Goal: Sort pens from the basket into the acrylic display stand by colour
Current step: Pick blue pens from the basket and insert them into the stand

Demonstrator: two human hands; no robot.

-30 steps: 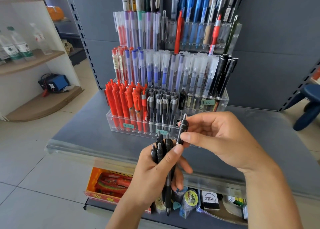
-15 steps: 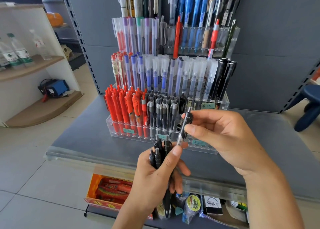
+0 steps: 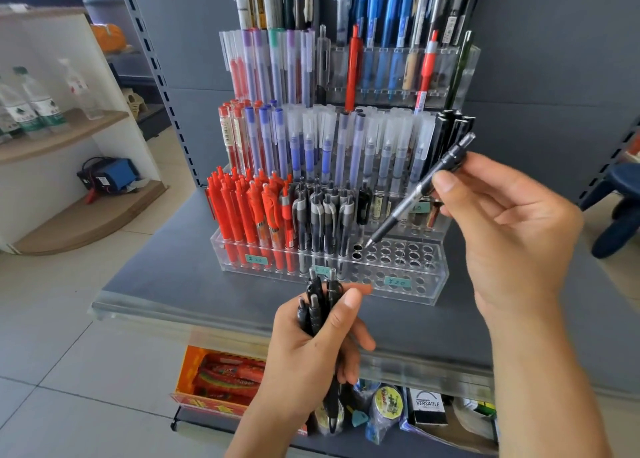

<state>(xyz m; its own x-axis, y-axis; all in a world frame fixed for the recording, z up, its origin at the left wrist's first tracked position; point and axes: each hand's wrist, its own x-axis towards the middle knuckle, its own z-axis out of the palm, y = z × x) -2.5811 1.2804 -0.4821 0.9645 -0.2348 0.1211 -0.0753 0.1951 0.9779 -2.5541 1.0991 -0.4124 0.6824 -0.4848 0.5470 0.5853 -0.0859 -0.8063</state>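
Red pens [image 3: 249, 208] standing in the front row at left of the acrylic display stand [image 3: 429, 284], black pens [image 3: 325, 215] beside them. Left hand [image 3: 311, 353] curled around a bundle of black pens [image 3: 317, 305], below the stand. Right hand [image 3: 512, 229] pinching one black pen [image 3: 419, 192], tilted, tip just above an empty hole [image 3: 358, 247].

1. Bright, even daylight fills the scene, strongest on the pale floor tiles [image 3: 52, 319] at the left
2. Shadows are soft and faint
3. The acrylic display stand [image 3: 398, 284] catches light glints along its clear edges
4. Wide-angle bending curves the shelf upright [image 3: 152, 62] and stretches the frame's edges
5. The right hand [image 3: 512, 222] shows slight motion blur; the centre is sharp
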